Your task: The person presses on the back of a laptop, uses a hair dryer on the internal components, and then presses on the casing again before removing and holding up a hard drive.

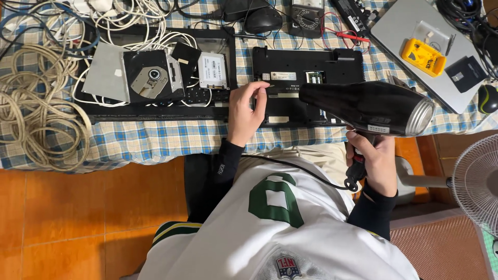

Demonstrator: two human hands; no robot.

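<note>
Two hands were at work over the checked tablecloth point(155, 142) as you sat at the table's near edge in a white jersey. Your right hand point(374, 161) was clamped around the handle of a glossy black hair dryer with a silver ringed end point(371, 108), its dark barrel lying level above the cloth and its narrow end turned toward the middle of the table. Your left hand point(245, 111) reached forward, thumb and forefinger pinched together on a small part at the left end of the upturned black plastic laptop base point(306, 72), which lay flat on the cloth just beyond the dryer; what the fingers held was too small to tell.

To the left, a second black laptop chassis point(104, 111) carried a bare optical disc drive with a grey metal lid point(150, 78) and a white-labelled slim rectangular drive point(212, 70). A heap of cream coiled cables point(39, 109) sprawled at the far left. Farther back sat a black computer mouse point(263, 19), a dark dial multimeter point(306, 16) and, at right, a closed silver laptop point(415, 46) bearing a small yellow tester point(423, 57).
</note>
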